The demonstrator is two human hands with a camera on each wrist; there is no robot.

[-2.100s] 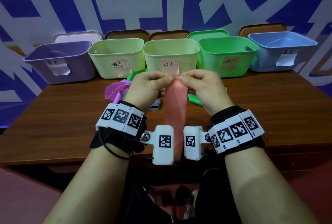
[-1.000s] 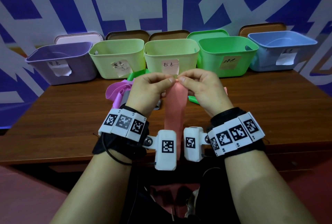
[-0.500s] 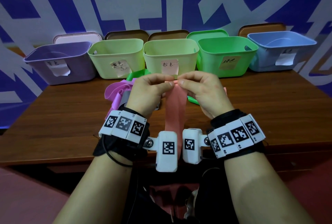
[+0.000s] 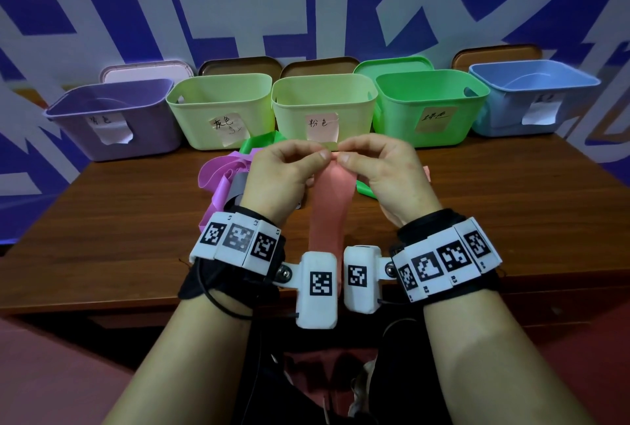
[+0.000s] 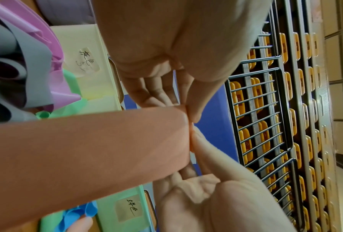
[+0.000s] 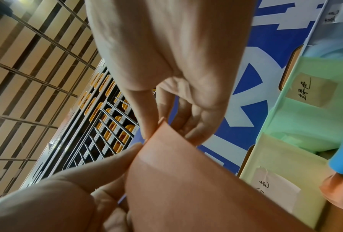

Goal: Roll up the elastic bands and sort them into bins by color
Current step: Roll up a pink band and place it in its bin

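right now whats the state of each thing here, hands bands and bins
left hand: pinching the pink band's top edge
right hand: pinching the same edge
pink band: held up, hanging unrolled
purple band: loose on the table
green band: loose, unrolled
bins: open, lids behind

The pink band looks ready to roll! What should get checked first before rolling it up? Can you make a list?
1. Left hand pinches the top edge of the pink band: ok.
2. Right hand pinches the same edge, right beside the left grip: ok.
3. Band hangs flat, no twist visible: ok.
4. Rolling started: not ok, the top edge is still flat in the wrist views.
5. Bin with the pink label stands straight ahead with an open top: ok.
6. That bin is empty inside: cannot tell.
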